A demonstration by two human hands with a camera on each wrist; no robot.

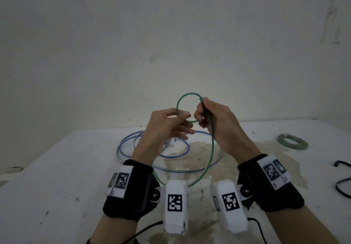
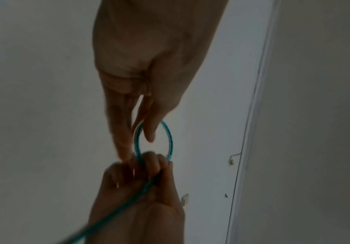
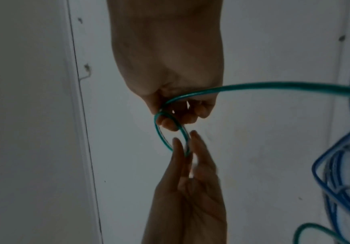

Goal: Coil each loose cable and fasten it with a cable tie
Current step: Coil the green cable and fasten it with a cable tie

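Above the counter (image 1: 57, 167), my right hand (image 1: 218, 122) grips the green cable (image 1: 211, 148) at its small loop; my left hand (image 1: 167, 126) pinches the loop's other side.

In front of me a flat white-painted table top (image 1: 57, 167) runs back to a bare, pale grey-white plaster wall (image 1: 171, 34), which carries faint grey smudges high on its right side (image 1: 331, 6). A wide, irregular brownish stain (image 1: 197, 154) spreads over the middle of the table, and small dark scuffs and specks (image 1: 77, 199) dot the surface nearer to me on the left.
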